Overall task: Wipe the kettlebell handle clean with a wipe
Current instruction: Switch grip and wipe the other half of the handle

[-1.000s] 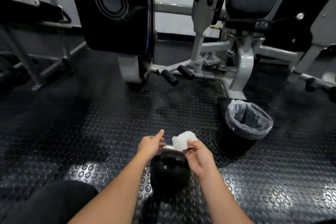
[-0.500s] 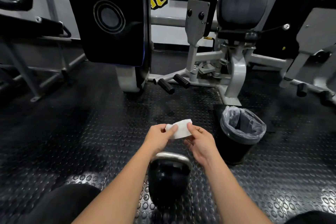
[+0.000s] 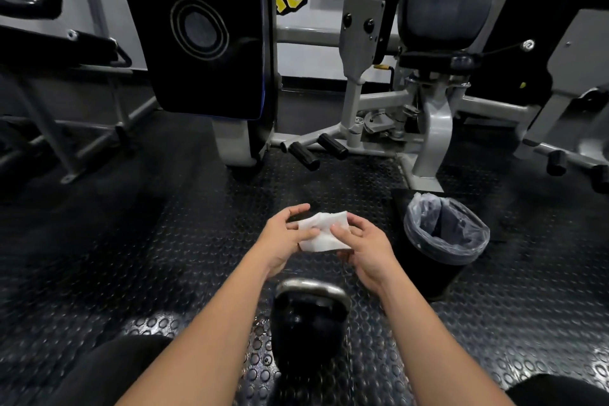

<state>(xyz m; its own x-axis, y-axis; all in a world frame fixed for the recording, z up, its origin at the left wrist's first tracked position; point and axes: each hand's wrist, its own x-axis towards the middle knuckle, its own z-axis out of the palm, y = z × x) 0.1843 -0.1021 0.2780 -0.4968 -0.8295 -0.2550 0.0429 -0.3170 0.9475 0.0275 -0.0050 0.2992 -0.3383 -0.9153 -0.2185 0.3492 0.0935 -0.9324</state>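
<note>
A black kettlebell (image 3: 308, 330) with a shiny metal handle (image 3: 311, 287) stands on the studded rubber floor between my forearms. A white wipe (image 3: 321, 232) is held in the air above and beyond the handle, not touching it. My left hand (image 3: 285, 237) pinches its left side with thumb and fingers. My right hand (image 3: 364, 247) grips its right side, the thumb lying across the wipe.
A black bin (image 3: 441, 244) with a clear liner stands on the floor to the right of my hands. Grey gym machines (image 3: 428, 115) and a black weight-stack cover (image 3: 204, 33) stand beyond. My knees (image 3: 108, 369) show at the bottom corners.
The wipe came up off the kettlebell handle. My left hand joined my right on it, and both hands now hold it spread wider and higher above the handle.
</note>
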